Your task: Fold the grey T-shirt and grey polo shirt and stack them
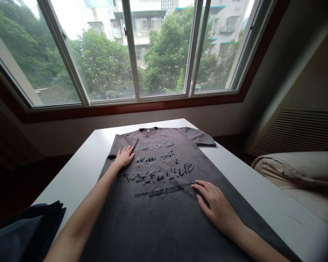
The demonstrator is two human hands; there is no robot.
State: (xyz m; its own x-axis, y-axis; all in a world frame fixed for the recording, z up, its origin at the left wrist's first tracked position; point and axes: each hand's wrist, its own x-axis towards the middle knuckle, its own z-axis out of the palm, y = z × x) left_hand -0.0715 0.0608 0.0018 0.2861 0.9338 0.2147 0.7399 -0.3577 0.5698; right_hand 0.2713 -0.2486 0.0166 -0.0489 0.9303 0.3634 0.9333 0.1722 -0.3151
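Observation:
A dark grey T-shirt (158,222) with black lettering on its front lies spread out on a white table (79,156), its collar toward the window. My left hand (124,157) rests flat on the shirt near the sleeve at the left, fingers stretched out beside the lettering. Lower and to the right, my right hand (214,202) lies on the shirt with its fingers apart, fingertips by the end of the small printed lines. Neither hand grips the cloth. The sleeve at the right lies out to the side near the table's far right edge.
Dark folded cloth (24,231) lies at the table's left edge. Beige padded fabric (278,169) is to the right, beside a beige unit with a slatted vent (306,127). A wide window (136,102) with a red-brown frame stands beyond the table's far edge.

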